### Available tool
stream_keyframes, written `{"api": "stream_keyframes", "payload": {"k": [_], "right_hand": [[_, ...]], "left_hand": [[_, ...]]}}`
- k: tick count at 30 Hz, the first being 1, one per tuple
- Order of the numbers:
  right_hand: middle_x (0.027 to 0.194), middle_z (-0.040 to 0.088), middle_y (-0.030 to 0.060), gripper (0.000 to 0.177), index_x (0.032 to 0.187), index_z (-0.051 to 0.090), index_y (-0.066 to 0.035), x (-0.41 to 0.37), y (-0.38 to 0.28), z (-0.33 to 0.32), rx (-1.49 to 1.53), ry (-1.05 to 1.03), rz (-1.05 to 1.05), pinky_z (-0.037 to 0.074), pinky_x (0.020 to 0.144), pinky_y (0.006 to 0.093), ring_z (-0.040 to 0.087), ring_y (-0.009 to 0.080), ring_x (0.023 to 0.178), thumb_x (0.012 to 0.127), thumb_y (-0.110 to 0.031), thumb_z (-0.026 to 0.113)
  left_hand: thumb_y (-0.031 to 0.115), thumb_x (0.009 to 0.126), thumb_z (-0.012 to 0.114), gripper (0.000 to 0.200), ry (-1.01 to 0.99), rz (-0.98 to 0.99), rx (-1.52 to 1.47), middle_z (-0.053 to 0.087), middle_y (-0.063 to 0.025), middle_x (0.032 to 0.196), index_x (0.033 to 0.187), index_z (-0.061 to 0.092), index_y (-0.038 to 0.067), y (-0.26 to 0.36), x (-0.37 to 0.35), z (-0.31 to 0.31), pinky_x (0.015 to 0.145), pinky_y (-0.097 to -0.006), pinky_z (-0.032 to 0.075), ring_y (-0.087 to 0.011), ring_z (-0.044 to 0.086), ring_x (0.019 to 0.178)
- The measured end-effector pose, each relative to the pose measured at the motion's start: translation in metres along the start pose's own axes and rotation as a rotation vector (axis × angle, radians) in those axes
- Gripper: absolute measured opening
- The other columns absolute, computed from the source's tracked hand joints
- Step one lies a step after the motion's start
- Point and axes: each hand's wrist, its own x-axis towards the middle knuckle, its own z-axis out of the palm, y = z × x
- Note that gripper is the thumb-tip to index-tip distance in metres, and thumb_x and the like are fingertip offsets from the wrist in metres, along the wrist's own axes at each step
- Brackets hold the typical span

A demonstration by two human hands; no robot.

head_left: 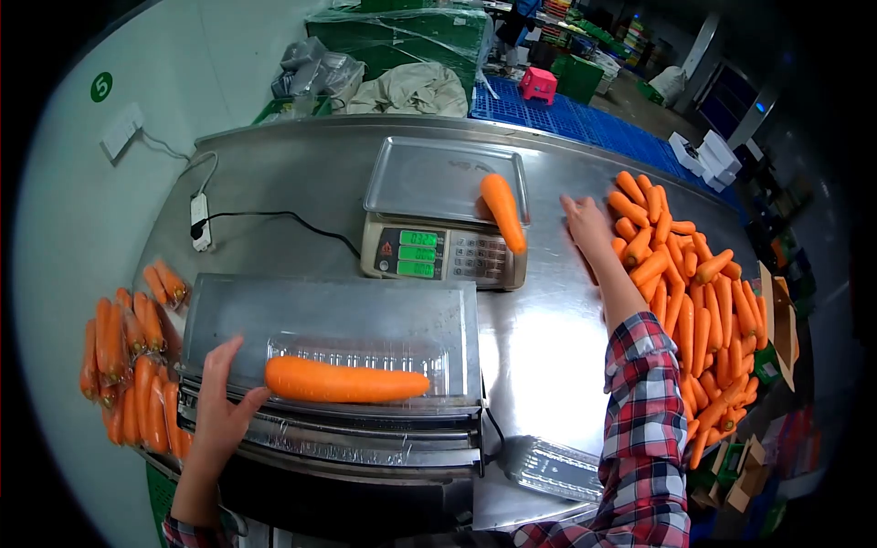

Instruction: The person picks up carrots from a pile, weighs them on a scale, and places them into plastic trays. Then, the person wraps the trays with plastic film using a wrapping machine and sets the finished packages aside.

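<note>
My left hand (222,399) is open beside the left end of a large carrot (347,380), thumb close to it. That carrot lies in a clear plastic tray (437,356) on the metal wrapping machine (329,310). Another carrot (502,212) rests on the weighing scale (429,183), tilted over its right front edge and keypad. My right hand (585,219) reaches forward over the steel table, left of a big pile of loose carrots (708,320). Its fingers are apart, and nothing shows between them.
Bagged carrots (137,374) lie at the far left. Stacked clear trays (553,468) sit near the front edge. A black cable (283,215) runs from a power strip (200,222) to the scale. Cardboard boxes (749,470) stand at right; a pink stool (539,84) stands behind.
</note>
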Motion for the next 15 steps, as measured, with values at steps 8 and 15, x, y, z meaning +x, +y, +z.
{"api": "stream_keyframes", "payload": {"k": [8,15], "right_hand": [[0.097,0.062,0.0228,0.058,0.105,0.054,0.002,0.044,-0.079,0.078,-0.135,-0.277,0.069,0.047,0.082,0.0416,0.060,0.0372,0.095,0.075,-0.047,0.063],[0.099,0.058,0.0129,0.058,0.122,0.039,-0.007,-0.004,-0.127,0.034,0.677,-0.227,0.136,0.051,0.078,0.0352,0.061,0.0258,0.087,0.072,-0.020,0.065]], "left_hand": [[0.015,0.070,0.075,0.070,-0.095,-0.049,0.017,0.041,-0.0171,0.130,0.130,0.041,0.005,-0.003,-0.002,0.000,0.102,-0.0382,0.033,-0.0331,0.040,0.122],[0.021,0.071,0.074,0.068,-0.131,0.078,0.043,0.037,-0.0177,0.135,0.131,0.043,0.008,0.000,-0.001,-0.004,0.104,-0.0383,0.032,-0.0332,0.038,0.124]]}}
